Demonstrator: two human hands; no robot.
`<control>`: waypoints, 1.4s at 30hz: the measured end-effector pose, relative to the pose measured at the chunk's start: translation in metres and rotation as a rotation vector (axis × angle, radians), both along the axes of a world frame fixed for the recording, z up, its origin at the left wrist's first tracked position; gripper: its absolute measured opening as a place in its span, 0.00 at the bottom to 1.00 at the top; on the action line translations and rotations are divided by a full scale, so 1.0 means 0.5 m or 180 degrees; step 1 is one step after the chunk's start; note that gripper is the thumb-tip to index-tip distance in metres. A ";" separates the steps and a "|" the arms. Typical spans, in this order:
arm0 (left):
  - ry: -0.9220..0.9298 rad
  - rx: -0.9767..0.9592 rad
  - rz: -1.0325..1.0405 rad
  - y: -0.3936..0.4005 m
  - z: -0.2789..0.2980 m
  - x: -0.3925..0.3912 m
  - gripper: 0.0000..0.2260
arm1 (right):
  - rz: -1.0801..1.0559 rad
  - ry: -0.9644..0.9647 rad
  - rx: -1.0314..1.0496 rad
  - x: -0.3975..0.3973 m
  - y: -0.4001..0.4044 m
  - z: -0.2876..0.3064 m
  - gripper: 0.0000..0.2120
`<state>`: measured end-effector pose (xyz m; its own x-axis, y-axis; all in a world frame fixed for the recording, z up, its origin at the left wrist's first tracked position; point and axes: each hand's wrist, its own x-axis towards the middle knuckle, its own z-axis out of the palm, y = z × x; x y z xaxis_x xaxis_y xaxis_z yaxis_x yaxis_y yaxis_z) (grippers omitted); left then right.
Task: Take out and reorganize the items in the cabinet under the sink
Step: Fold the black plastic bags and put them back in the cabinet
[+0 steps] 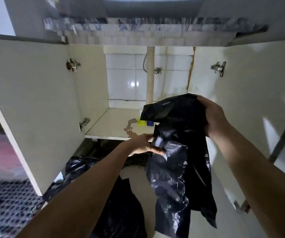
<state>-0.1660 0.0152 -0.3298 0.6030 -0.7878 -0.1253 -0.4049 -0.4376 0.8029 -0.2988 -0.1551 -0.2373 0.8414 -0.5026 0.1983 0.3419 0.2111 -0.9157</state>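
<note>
Black plastic bag (pixel 177 152) held up in front of the open cabinet (pixel 114 121), hanging slack and crumpled from both our hands. Our right hand (pixel 212 115) grips the top end, fingers curled over a bunched fold, so the rest of the film drops free below. Our left hand (pixel 145 143) pinches the bag's left edge lower down, thumb and fingers closed on the film; we judge this grip is meant to spread or fold the bag flat.

Cabinet: both doors swung wide, hinges exposed. Shelf floor mostly bare, with a brownish stain (pixel 129 127) near the front edge. Two small items remain at the back, partly hidden behind the bag: a yellow object (pixel 141 122) and a blue one (pixel 150 123), just beside each other; what they are we cannot tell. White corrugated drain pipe (pixel 150 74) runs down the tiled back wall.

Floor: more black bags (pixel 121 203) lie in a loose heap below the shelf, between our forearms.

Judgement: emptying is nearly complete; we are at the sorting stage, handling bags one at a time so they go back tidy.
</note>
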 end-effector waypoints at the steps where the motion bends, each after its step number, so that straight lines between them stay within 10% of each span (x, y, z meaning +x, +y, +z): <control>1: 0.0117 -0.0127 -0.0012 -0.005 0.003 -0.011 0.31 | -0.0062 0.0011 0.0076 -0.007 0.003 -0.003 0.11; 7: -0.0029 -0.0627 0.0179 0.019 0.013 -0.022 0.05 | -0.1139 0.0717 -0.0237 -0.025 -0.051 -0.066 0.09; 12: -0.0813 -0.0604 0.0302 0.028 0.060 -0.032 0.03 | -0.1944 0.1790 -0.2333 -0.046 -0.091 -0.101 0.08; 17: -0.1458 -0.0170 -0.0171 0.006 0.122 -0.077 0.06 | -0.0251 0.1182 -0.4032 -0.066 0.028 -0.010 0.38; 21: -0.1603 0.0233 -0.0496 0.010 0.129 -0.093 0.03 | -0.0018 0.2221 -0.5319 -0.033 0.026 -0.089 0.22; 27: -0.1606 0.0243 -0.0509 0.034 0.112 -0.076 0.10 | 0.0077 0.1674 -0.5279 -0.033 0.001 -0.114 0.03; 42: -0.1295 0.1217 -0.0637 0.056 0.074 -0.052 0.12 | -0.0451 0.2308 -0.5014 -0.044 -0.023 -0.101 0.09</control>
